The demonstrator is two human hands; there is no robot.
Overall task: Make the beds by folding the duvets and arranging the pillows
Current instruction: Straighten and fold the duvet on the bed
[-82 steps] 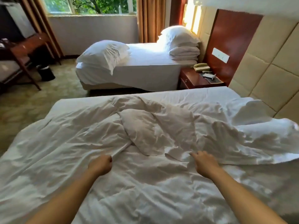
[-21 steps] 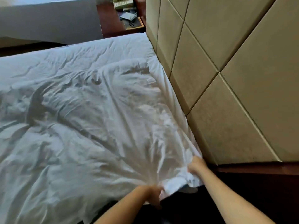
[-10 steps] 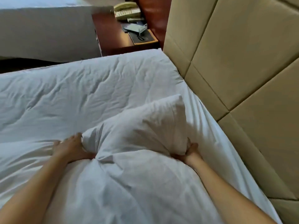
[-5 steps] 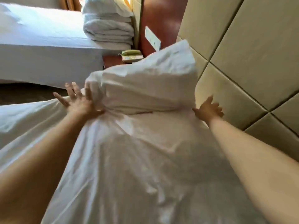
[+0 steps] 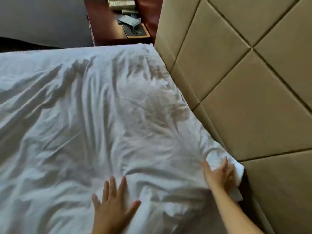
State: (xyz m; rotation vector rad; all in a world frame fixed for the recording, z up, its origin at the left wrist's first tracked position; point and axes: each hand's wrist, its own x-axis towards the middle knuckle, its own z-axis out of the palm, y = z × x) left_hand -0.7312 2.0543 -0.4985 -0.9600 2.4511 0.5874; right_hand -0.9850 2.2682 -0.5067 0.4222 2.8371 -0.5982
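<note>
The white duvet [image 5: 104, 115] is spread flat over the bed, pretty crumpled, with creases fanning out from its near corner by the headboard [image 5: 244, 98]. One edge lies right along the headboard and the rest runs off to the left, out of view. The right hand [image 5: 219, 176] rests on that bunched corner, fingers straight though blurry. The left hand [image 5: 113, 205] is pressed flat near the bed's near edge, fingers splayed. Past the far edge there's a dark gap, then a nightstand [image 5: 106, 31] and a second bed [image 5: 42, 21].
</note>
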